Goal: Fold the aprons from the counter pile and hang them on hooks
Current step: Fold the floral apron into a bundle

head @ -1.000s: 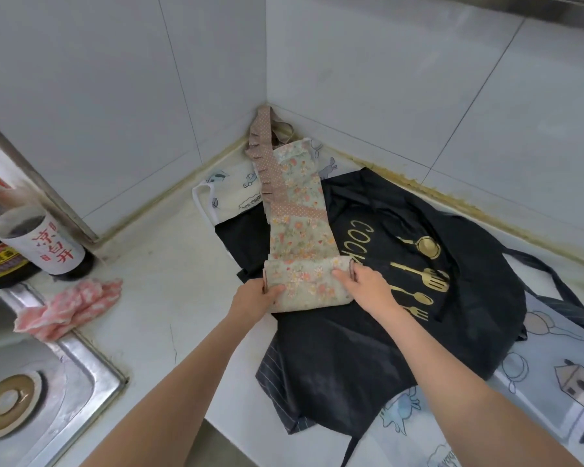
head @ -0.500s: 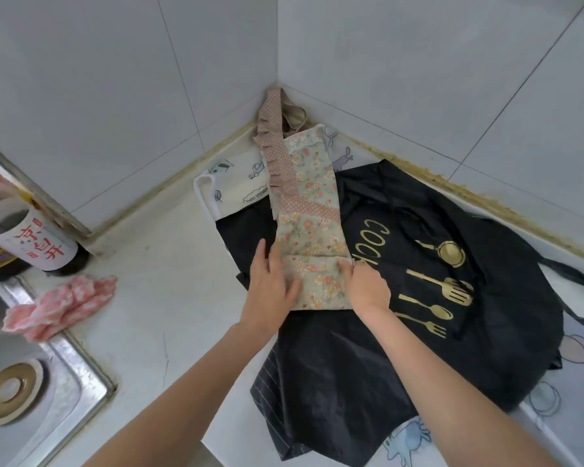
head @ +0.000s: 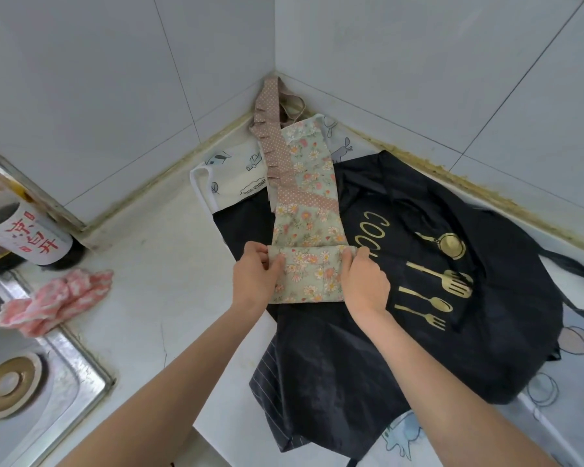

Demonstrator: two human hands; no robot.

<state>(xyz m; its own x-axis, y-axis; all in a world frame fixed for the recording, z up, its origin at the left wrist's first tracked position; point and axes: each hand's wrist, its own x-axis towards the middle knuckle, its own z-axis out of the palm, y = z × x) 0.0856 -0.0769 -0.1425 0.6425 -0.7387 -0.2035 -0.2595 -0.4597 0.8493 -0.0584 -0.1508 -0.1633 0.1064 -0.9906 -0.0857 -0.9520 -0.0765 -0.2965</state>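
Floral apron (head: 304, 210) mid-fold: left hand (head: 255, 278) and right hand (head: 364, 281) each grip an end of its rolled near edge atop the black apron (head: 418, 332) pile, strap toward 12 o'clock corner; rest unfolded, none hung.

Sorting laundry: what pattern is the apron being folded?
Pale green floral apron with brown polka-dot trim, head view.

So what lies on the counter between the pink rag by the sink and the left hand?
Head view: only bare white counter lies between the pink rag and the left hand, which grips the folded floral apron.
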